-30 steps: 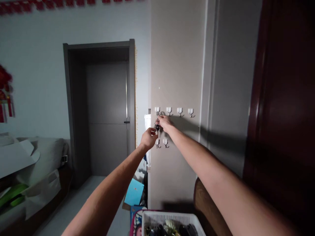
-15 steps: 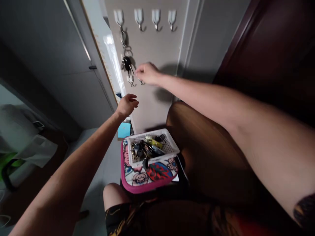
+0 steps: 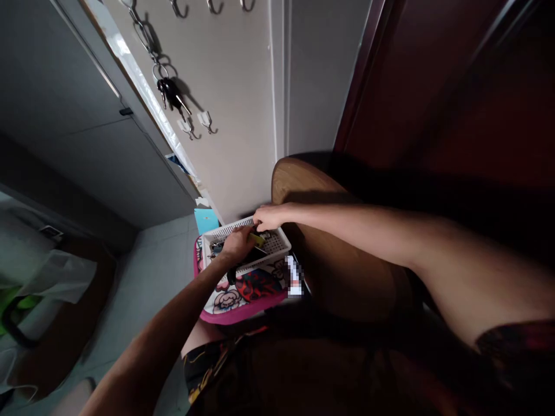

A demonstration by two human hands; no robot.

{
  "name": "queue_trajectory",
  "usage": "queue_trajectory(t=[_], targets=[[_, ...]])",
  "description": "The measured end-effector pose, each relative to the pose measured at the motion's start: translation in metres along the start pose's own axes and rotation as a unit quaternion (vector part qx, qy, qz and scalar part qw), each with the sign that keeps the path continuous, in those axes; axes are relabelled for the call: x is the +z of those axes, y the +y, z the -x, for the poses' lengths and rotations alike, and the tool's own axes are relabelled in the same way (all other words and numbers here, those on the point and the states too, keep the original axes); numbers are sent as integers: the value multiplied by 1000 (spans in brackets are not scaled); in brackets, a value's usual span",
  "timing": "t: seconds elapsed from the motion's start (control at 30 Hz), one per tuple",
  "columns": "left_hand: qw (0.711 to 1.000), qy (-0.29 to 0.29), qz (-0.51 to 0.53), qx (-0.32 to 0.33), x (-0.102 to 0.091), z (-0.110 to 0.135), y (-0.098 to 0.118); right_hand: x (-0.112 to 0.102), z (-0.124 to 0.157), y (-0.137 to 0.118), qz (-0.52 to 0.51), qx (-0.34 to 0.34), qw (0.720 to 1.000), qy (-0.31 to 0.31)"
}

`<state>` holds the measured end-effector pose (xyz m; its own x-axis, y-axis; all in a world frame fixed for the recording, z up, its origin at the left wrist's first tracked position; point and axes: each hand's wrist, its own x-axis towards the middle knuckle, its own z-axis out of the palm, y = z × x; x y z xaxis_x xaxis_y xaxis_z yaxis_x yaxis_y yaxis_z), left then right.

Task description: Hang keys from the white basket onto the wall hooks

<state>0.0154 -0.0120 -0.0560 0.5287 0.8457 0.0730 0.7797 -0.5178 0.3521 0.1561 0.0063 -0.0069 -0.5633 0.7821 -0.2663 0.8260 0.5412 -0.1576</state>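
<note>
Both my hands are down at a white plastic basket (image 3: 284, 249) that holds dark and metallic small items. My left hand (image 3: 237, 244) reaches over the basket's middle, right beside a yellow item (image 3: 257, 239); its fingertips are hidden among the contents. At the far side of the basket, the fingers of my right hand (image 3: 267, 217) are drawn together and point down, close to something small and dark. Whatever they pinch is too small to make out. Under the basket lies a flower-patterned case (image 3: 228, 300) with a pink edge.
A bunch of keys (image 3: 171, 95) hangs by a chain on the beige panel (image 3: 234, 86). Two lower hooks (image 3: 197, 124) and several upper ones are fixed there. To the right stands a brown wooden chair (image 3: 299, 176). A light-blue box (image 3: 206, 219) sits behind the basket.
My right hand has come down from beside the hanging keys and lower hooks to the basket. My left hand has also dropped into the basket. The view has tilted downward and shifted right.
</note>
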Motion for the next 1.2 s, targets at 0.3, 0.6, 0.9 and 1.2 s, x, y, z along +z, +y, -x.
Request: queue_trajectory(t=[0.3, 0.6, 0.9, 1.2], targets=[[998, 55, 24, -14, 7, 7, -10, 20, 4, -10, 102, 45, 992, -56], [993, 96, 69, -6, 7, 20, -16, 26, -2, 3, 49, 9, 998, 39], [974, 123, 178, -63, 0, 30, -29, 29, -2, -11, -40, -3, 999, -11], [911, 116, 389, -70, -11, 20, -15, 39, -7, -16, -75, -22, 997, -1]])
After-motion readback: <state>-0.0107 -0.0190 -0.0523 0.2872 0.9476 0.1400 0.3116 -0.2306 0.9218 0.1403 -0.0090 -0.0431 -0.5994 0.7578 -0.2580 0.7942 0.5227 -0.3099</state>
